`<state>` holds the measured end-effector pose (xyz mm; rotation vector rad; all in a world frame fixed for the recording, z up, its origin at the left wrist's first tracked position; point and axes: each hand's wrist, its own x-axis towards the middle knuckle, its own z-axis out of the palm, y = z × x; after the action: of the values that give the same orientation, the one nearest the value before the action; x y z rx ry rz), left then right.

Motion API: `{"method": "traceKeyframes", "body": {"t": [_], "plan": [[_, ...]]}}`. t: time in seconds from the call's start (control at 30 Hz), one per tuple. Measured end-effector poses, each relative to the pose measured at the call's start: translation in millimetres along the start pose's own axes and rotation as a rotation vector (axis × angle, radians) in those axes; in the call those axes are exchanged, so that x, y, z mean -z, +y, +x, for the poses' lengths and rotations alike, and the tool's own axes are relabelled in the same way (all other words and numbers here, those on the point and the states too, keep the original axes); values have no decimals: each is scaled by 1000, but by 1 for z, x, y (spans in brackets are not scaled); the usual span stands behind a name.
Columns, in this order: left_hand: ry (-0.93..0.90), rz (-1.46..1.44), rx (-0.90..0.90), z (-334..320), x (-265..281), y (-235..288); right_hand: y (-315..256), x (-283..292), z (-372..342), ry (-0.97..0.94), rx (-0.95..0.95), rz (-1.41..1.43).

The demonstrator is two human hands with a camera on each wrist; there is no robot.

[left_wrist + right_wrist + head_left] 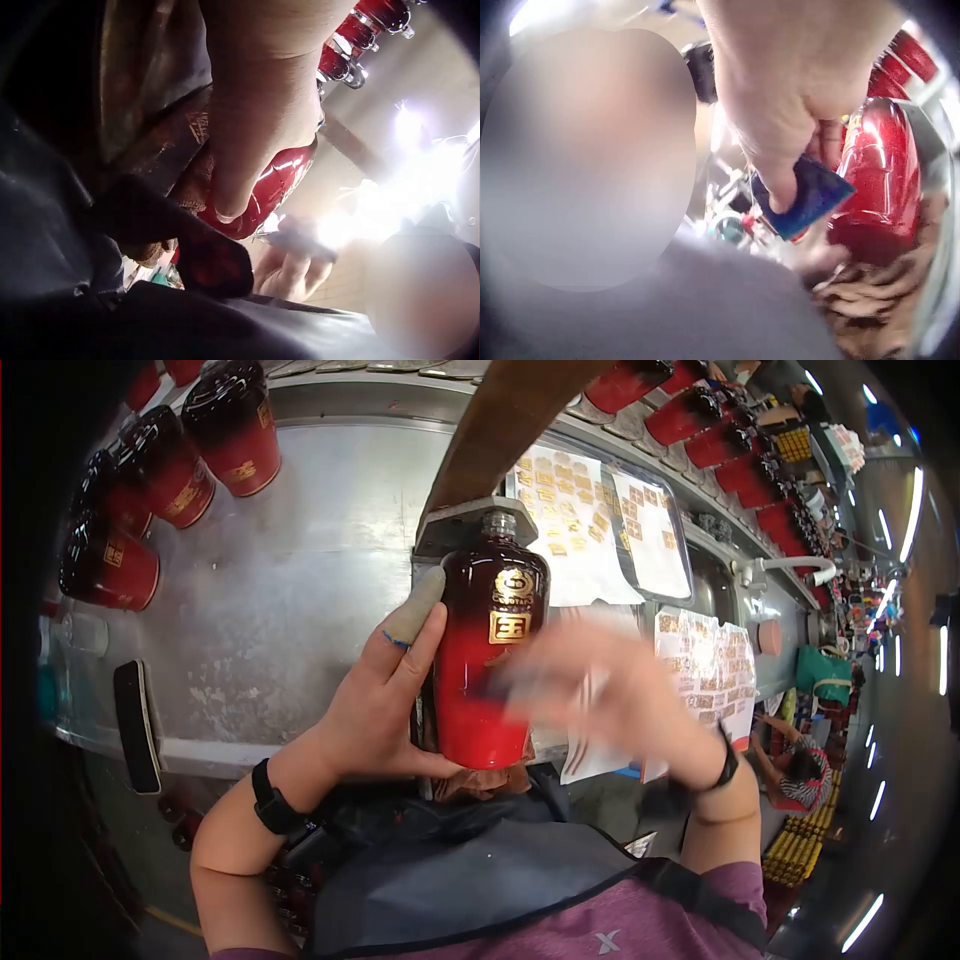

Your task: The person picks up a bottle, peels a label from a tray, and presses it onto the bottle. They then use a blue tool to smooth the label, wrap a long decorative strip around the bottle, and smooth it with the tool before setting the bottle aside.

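A glossy bottle, black fading to red with gold emblems, lies with its neck at a notched bracket and its base toward my body. My left hand holds it from the left, fingers along its side and thumb near the base; one finger wears a pale cover. Blurred over the bottle's right side is my right hand. In the right wrist view that hand pinches a flat blue piece between thumb and fingers, close beside the bottle. Brown cloth shows under the base.
Sheets with gold stickers lie on the right, with another patterned sheet nearer. Several red-black bottles stand at the left back, more along the right. A black phone-like slab lies left. Another person sits far right.
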<state>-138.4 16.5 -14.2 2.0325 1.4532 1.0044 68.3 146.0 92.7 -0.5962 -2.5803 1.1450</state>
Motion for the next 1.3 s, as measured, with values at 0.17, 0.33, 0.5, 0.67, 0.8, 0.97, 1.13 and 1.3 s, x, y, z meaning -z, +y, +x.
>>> {"method": "traceKeyframes", "body": {"t": [0.17,0.33,0.5,0.67,0.8,0.97,1.13,1.3], "plan": [[-19,-3,16,-2,-1,0,28,-18,-20,215,424,-404],[25,-13,-4,-1,-6,-4,-2,-28,-23,39,352,-92],[-45,-36,150,-11,-10,-7,34,-8,-23,550,164,-379],[19,11,293,-26,-12,-5,2,-39,-80,214,524,-88],[104,313,4,-11,-6,17,18,7,-158,403,-372,407],[36,393,-146,-1,8,29,116,58,-304,967,-749,693],[-11,435,-180,4,6,36,196,125,-433,1239,-1151,606],[11,386,-36,-12,0,36,325,161,-531,1174,-1256,-86]]}}
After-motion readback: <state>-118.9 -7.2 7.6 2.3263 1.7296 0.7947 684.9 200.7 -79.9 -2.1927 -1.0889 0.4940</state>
